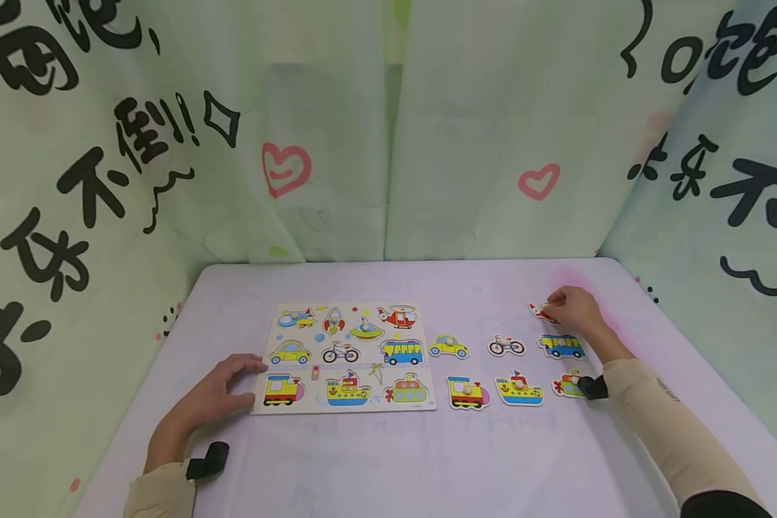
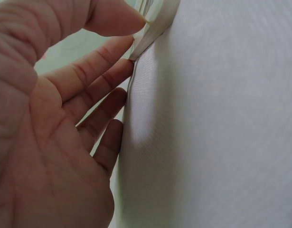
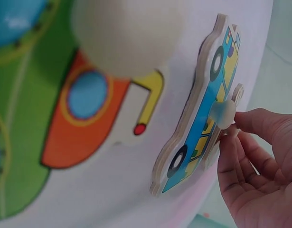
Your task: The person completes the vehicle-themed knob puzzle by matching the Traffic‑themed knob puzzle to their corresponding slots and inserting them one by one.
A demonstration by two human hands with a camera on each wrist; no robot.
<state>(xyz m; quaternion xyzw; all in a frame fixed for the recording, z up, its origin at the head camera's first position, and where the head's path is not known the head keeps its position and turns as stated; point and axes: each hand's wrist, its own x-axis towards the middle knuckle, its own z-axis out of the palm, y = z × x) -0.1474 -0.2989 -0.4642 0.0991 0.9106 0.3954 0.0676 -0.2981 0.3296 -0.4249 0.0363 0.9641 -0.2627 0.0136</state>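
Note:
My left hand (image 1: 216,392) rests at the left edge of a white puzzle board (image 1: 356,368) printed with vehicles. In the left wrist view its fingers (image 2: 89,71) are nearly straight, touching the board's edge and the tabletop. At the far right my right hand (image 1: 578,311) pinches a small red puzzle piece (image 1: 536,311), which looks like a helicopter and is mostly covered by the fingers. A blue-and-yellow bus piece (image 1: 560,346) with a knob lies just nearer than that hand. In the right wrist view the bus piece (image 3: 202,118) partly hides the held piece.
Right of the board lie a car piece (image 1: 449,347), bicycle piece (image 1: 506,346), train piece (image 1: 467,393), boat piece (image 1: 519,389) and submarine piece (image 1: 565,385), partly behind the right wrist camera (image 1: 593,387). A printed curtain (image 1: 460,144) surrounds the white table (image 1: 375,460).

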